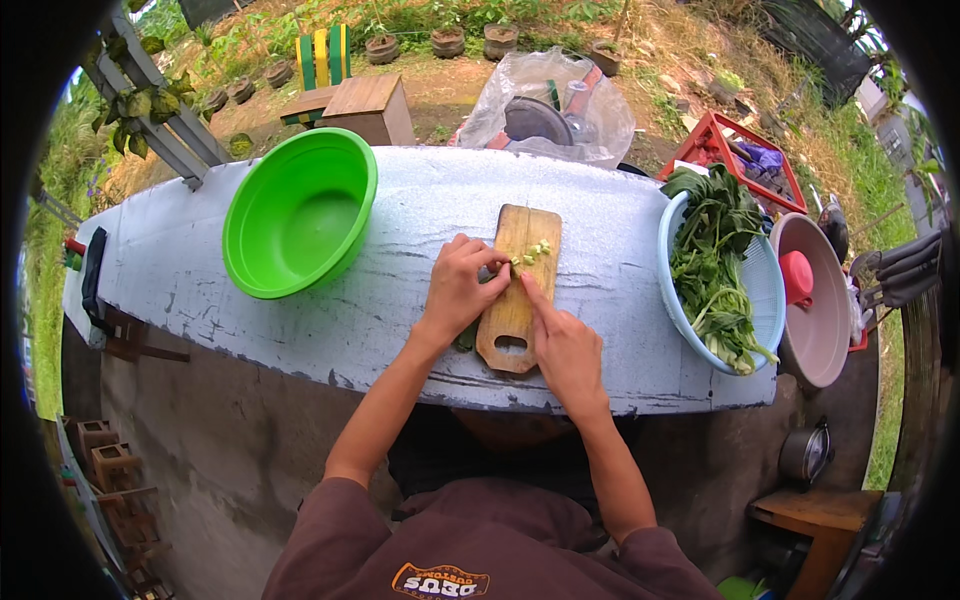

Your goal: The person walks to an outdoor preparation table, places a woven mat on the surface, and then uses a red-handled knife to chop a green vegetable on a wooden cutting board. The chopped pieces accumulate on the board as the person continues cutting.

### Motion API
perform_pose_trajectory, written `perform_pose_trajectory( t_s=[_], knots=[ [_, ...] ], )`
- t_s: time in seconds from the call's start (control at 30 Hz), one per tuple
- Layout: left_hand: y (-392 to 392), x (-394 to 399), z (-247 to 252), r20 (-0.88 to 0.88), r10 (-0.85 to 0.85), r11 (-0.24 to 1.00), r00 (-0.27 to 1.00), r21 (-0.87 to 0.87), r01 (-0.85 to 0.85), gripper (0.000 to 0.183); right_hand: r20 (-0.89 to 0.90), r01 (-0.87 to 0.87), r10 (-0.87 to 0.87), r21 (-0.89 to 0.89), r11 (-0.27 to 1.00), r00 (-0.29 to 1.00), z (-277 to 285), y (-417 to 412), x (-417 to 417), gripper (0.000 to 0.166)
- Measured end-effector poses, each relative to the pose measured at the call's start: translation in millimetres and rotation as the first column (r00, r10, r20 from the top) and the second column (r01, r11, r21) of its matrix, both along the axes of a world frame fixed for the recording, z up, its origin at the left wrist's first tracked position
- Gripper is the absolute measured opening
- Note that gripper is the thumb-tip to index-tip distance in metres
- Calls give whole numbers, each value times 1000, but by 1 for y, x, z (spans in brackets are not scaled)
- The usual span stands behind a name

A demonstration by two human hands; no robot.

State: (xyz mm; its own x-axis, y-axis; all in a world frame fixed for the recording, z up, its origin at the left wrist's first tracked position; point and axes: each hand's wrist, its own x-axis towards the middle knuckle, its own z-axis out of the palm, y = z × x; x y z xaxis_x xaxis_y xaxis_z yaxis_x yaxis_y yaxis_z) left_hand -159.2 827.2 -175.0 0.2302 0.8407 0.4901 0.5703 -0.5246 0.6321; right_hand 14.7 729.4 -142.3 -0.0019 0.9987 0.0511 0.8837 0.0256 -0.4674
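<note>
A wooden cutting board (514, 307) with a handle slot lies on the pale, worn tabletop in front of me. Small pieces of green vegetable (534, 253) are on its upper half. My left hand (461, 281) reaches over the board's left edge, thumb and fingertips pinched close together near the pieces; whether something small is between them is unclear. My right hand (564, 341) lies along the board's right side, its index finger extended to the board just below the pieces, other fingers curled. Something dark green shows partly under my left hand and beside the board; its form is hidden.
A green plastic basin (300, 225) stands to the left. On the right are a light blue plastic basket (763, 285) with leafy greens (712, 255), a brownish basin (817, 330) with a pink cup (796, 276), and a red crate (757, 161). A plastic bag (551, 97) stands beyond the table.
</note>
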Motion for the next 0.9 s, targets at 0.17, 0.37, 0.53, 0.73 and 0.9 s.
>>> perform_pose_trajectory(
  t_s=[0.17,0.37,0.53,0.73,0.9],
  knots=[
    [0,0,0,11,1,1000,1000,-1,-1,10,-31,15,-15,-21,1000,999,-2,4,-1,52],
    [2,-1,1,11,-3,1000,1000,-11,3,8,-133,11,-17,-46,999,991,9,5,0,47],
    [2,-1,0,6,1,1000,1000,-15,-1,8,-186,32,-38,-32,999,982,6,-2,2,48],
    [2,0,0,26,-8,1000,1000,-20,8,9,-222,49,-52,-15,999,974,4,-12,4,47],
    [2,-3,3,-17,2,1000,1000,11,-2,8,-164,62,-63,-13,998,985,2,-15,3,48]
  ],
)
